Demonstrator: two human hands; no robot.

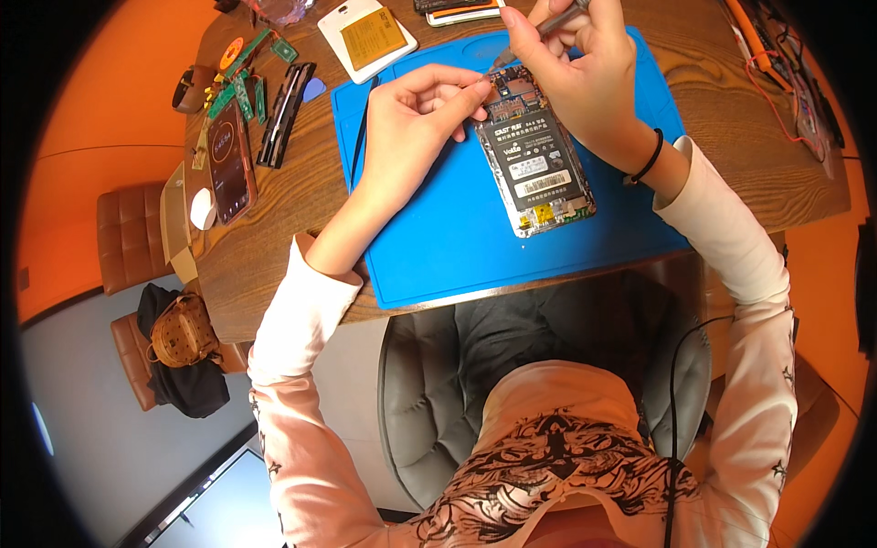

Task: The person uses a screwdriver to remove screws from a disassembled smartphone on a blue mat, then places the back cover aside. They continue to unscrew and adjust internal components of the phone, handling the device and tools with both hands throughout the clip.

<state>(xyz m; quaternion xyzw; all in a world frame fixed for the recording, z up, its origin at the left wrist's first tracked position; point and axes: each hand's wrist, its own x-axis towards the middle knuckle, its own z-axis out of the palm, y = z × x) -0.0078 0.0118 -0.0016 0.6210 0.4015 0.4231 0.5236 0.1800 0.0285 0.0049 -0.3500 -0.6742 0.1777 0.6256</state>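
Observation:
An opened smartphone (589, 202) lies tilted on a blue work mat (438, 253), inner side up. Its black label panel (534, 161) bears writing, and a bare circuit board (522, 88) shows at the far end. My right hand (593, 85) grips a slim grey screwdriver (551, 24), whose thin shaft slants down to the board's upper left corner. At that same corner, the thumb and forefinger of my left hand (425, 116) come together around the tool's tip. Whether they pinch the tip, a small part or the phone's edge is hidden.
On the mat's left edge lies a thin black strip (358, 137). Beyond it are a blue plastic pick (314, 89), black frame parts (284, 116), green circuit boards (240, 96) and a lit phone (229, 164). A white phone shell (336, 31) carries a yellow battery (373, 38). Red wires (771, 103) lie right.

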